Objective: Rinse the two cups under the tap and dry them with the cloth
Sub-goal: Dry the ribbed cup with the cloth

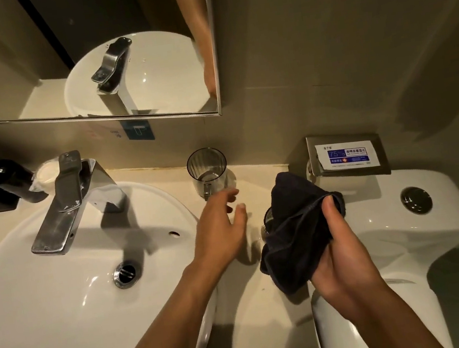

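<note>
A dark cloth [295, 232] is gripped in the right hand [342, 249], wrapped round a cup [268, 219] of which only a rim sliver is seen. The left hand [218, 231] is spread, just beside it. Behind, a clear cup [207, 171] is stood upright on the table [252, 176], contents indistinct.

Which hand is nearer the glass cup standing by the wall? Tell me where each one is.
Left. The left hand hovers open just in front of the cup, fingertips almost at its base. The right hand is farther off to the right, gripping the dark cloth.
</note>
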